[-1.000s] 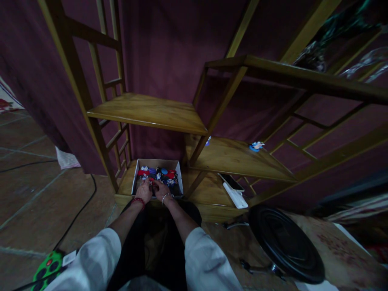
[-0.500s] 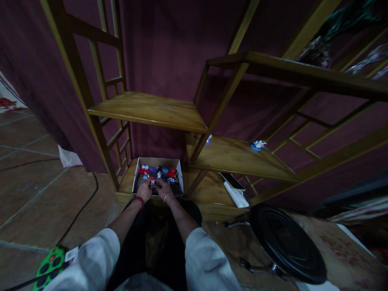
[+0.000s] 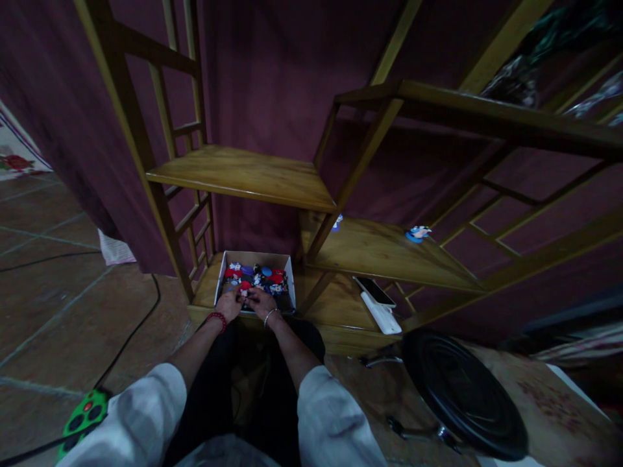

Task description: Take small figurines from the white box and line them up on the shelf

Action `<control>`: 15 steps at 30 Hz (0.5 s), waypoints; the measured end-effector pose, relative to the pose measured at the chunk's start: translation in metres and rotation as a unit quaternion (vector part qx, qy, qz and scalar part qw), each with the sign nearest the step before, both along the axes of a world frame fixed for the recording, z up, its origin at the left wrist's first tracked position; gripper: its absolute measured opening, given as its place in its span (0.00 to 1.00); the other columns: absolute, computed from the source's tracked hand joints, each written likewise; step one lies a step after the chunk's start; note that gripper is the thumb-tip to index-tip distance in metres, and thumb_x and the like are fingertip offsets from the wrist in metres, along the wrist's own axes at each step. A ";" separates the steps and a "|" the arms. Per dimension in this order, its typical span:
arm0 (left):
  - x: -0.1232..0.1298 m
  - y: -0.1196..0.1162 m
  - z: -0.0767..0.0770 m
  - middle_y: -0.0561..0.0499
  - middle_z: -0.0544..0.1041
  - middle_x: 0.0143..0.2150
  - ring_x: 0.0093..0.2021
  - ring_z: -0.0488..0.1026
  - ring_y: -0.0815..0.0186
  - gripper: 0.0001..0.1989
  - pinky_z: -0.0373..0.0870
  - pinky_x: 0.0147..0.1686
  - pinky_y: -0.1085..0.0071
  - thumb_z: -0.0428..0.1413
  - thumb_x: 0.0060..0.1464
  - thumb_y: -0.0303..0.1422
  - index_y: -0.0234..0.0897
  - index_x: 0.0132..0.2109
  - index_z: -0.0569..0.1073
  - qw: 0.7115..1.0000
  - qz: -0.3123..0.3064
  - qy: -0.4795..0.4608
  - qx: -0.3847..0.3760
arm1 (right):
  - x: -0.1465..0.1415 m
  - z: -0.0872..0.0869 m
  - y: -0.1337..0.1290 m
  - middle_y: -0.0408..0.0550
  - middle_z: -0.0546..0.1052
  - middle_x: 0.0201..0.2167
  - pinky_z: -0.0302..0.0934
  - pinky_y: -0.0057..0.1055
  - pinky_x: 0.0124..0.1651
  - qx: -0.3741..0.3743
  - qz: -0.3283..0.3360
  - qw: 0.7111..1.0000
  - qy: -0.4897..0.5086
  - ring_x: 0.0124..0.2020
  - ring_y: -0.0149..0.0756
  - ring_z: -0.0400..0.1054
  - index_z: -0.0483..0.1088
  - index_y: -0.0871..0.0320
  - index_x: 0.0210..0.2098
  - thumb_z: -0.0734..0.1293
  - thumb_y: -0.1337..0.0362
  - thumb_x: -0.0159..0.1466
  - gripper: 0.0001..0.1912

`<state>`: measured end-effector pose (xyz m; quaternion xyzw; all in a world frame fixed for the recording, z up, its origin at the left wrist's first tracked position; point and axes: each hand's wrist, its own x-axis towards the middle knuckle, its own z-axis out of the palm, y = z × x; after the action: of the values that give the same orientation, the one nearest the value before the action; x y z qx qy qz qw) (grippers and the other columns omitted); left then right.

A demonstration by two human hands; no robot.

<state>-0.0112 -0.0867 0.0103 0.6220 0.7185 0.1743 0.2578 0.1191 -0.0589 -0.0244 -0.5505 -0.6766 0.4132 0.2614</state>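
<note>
A shallow white-edged box (image 3: 293, 285) stands on the lowest wooden shelf and holds several small figurines in red, blue, black and white. At its front side, my left hand (image 3: 230, 303) and my right hand (image 3: 261, 302) are close together, fingers closed round a small red and white figurine (image 3: 244, 292) between them. The finer details of the figurine are too small and dark to tell. A red bead bracelet is on my left wrist, a silver one on my right.
On the middle shelf (image 3: 374, 255) stand a blue-based figurine (image 3: 417, 234) and another, partly hidden by a post (image 3: 337, 223). A phone (image 3: 376, 292) and a white object (image 3: 381, 314) lie lower right. A black stool (image 3: 464, 392) stands right; a green power strip (image 3: 85, 418) lies left.
The view has shifted slightly. Both hands stay at the front of the box, and the figurine between them has tilted or turned a little.
</note>
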 end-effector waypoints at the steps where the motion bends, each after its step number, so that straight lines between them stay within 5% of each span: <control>1: -0.002 0.000 0.001 0.47 0.75 0.42 0.43 0.70 0.65 0.20 0.63 0.42 0.74 0.47 0.51 0.30 0.36 0.53 0.64 1.000 0.011 0.009 -0.010 | 0.000 0.001 0.000 0.40 0.76 0.34 0.63 0.26 0.40 0.001 -0.001 1.000 -0.006 0.35 0.30 0.70 0.67 0.53 0.43 0.64 0.67 0.54 0.16; 15: -0.025 -0.005 -0.002 0.47 0.75 0.39 0.40 0.72 0.64 0.17 0.64 0.37 0.73 0.46 0.51 0.30 0.37 0.49 0.66 0.995 0.074 0.057 0.033 | -0.002 0.007 0.000 0.46 0.75 0.38 0.59 0.23 0.46 0.048 -0.030 0.985 -0.166 0.39 0.29 0.69 0.71 0.58 0.40 0.60 0.74 0.54 0.16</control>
<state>-0.0361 -0.0915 0.0085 0.5840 0.7701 0.1807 0.1821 0.1168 -0.0592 -0.0173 -0.6183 -0.7128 0.2750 0.1843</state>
